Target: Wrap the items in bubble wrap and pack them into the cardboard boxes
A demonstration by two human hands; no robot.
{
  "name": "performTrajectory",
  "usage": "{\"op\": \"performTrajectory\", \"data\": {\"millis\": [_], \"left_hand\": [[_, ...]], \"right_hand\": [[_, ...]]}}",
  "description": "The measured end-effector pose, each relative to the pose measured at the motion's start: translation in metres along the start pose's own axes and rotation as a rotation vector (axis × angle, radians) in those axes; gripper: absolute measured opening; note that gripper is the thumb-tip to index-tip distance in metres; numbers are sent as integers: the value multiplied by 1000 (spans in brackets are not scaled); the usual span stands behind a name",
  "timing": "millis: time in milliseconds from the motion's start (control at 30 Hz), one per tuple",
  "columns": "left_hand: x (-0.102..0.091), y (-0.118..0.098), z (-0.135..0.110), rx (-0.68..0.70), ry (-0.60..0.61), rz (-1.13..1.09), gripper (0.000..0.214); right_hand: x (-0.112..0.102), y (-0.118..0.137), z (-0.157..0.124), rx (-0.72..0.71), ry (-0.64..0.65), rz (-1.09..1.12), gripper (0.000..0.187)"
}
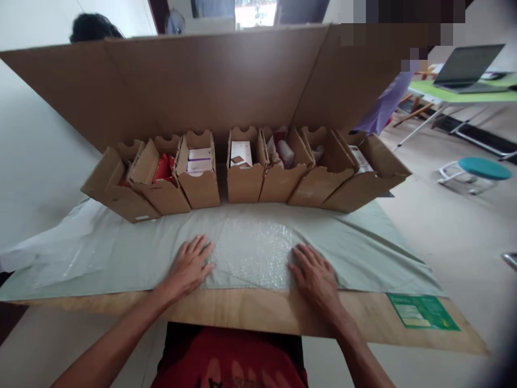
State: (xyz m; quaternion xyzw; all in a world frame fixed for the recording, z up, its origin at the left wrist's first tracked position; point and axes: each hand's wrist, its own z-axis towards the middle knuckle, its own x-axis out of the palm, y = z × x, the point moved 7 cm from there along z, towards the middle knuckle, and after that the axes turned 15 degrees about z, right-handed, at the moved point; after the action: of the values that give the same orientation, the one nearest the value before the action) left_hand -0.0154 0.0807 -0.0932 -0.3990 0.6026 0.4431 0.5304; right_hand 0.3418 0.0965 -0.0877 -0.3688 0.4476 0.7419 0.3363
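A sheet of bubble wrap (254, 253) lies flat on the pale green cloth (141, 258) in front of me. My left hand (193, 264) rests palm down at the sheet's left edge, fingers spread. At its right edge my right hand (315, 272) also lies flat, with the fingers apart and nothing held. Behind the sheet stands a row of several open cardboard bins. A middle bin (246, 186) contains a white box (241, 153); the bin to its left (198, 191) has white and purple boxes (200, 160). Red packets (163, 167) show in another bin further left.
A tall cardboard panel (218, 75) rises behind the bins. Clear plastic sheeting (68, 250) lies at the left of the wooden table (250, 310); a green card (423, 311) is at its front right. A teal stool (483, 168) and a laptop (470, 67) stand to the right. People are partly visible beyond the panel.
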Motion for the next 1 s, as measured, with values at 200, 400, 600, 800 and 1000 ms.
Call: {"op": "performTrajectory", "data": {"millis": [200, 400, 600, 800, 1000], "left_hand": [[-36, -11, 18, 39, -41, -65, 52], [-22, -71, 66, 177, -4, -98, 55], [-8, -35, 6, 122, -42, -45, 54], [-16, -67, 4, 259, -100, -111, 65], [-17, -88, 7, 314, -130, -159, 70]], "right_hand": [[-10, 14, 8, 143, -99, 29, 40], [40, 73, 41, -19, 205, 112, 40], [-13, 16, -25, 38, 26, 39, 37], [-9, 52, -43, -170, 28, 153, 54], [10, 74, -38, -221, 78, 123, 31]]}}
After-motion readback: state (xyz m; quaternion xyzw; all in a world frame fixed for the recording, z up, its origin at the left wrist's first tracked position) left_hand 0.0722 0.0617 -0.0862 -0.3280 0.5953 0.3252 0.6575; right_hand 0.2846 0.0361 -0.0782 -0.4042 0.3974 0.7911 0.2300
